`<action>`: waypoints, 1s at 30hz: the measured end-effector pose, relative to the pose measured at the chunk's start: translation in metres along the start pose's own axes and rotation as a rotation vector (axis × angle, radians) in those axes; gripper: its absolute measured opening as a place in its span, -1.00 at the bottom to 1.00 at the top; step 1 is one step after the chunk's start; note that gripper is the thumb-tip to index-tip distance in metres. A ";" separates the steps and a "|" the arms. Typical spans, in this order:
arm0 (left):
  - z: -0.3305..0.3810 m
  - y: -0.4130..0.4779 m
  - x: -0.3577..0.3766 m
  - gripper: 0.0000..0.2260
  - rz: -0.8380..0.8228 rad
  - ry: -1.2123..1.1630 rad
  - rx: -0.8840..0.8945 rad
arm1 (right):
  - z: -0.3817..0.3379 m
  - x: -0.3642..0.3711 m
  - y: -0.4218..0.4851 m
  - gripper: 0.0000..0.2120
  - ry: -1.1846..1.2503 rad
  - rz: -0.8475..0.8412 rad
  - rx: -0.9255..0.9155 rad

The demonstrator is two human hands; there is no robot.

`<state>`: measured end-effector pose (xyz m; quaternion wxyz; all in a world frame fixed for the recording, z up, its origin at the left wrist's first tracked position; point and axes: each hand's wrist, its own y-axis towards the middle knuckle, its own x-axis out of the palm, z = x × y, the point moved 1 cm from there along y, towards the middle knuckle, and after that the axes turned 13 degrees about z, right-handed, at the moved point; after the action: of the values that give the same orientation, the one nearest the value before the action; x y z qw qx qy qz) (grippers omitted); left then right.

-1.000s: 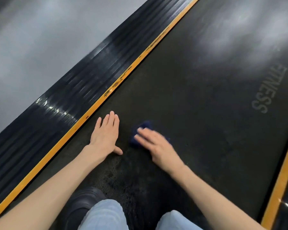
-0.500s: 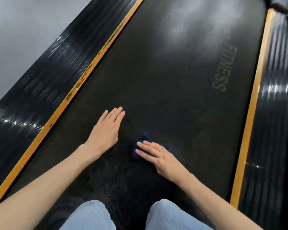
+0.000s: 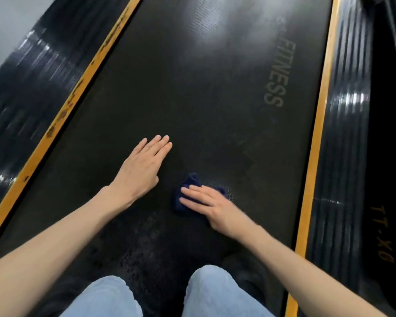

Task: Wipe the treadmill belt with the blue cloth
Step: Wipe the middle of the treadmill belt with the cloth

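The black treadmill belt (image 3: 192, 92) runs away from me, with grey FITNESS lettering at its right. A small dark blue cloth (image 3: 189, 181) lies bunched on the belt near me. My right hand (image 3: 212, 207) lies flat on the cloth with straight fingers pointing left, covering most of it. My left hand (image 3: 142, 167) rests flat on the bare belt just left of the cloth, fingers straight and together. A damp, speckled patch shows on the belt between my hands and my knees.
Yellow strips (image 3: 316, 133) edge the belt on both sides, with ribbed black side rails (image 3: 350, 110) beyond them. Grey floor (image 3: 7, 17) lies at the far left. My knees in light blue jeans (image 3: 215, 291) are at the bottom.
The view has swung right, bringing the right rail into sight. My left hand has moved from the left edge toward the belt's middle. My right hand still presses the cloth, shifted slightly.
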<state>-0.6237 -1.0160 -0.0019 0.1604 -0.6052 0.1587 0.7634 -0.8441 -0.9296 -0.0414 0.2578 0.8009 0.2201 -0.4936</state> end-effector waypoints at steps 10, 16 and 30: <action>0.029 0.041 -0.007 -0.47 -0.096 0.171 0.036 | 0.049 -0.027 -0.027 -0.49 -0.124 0.437 0.743; 0.043 0.054 -0.001 -0.45 -0.212 0.173 0.043 | 0.095 -0.057 -0.046 -0.44 -0.215 0.211 0.351; 0.045 0.066 -0.007 -0.47 -0.296 0.075 -0.109 | 0.135 -0.057 0.011 -0.54 -0.236 0.285 0.257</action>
<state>-0.6902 -1.0561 0.0181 0.2321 -0.6579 0.0322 0.7157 -0.9527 -1.0289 -0.0393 0.2445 0.7868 0.0084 -0.5666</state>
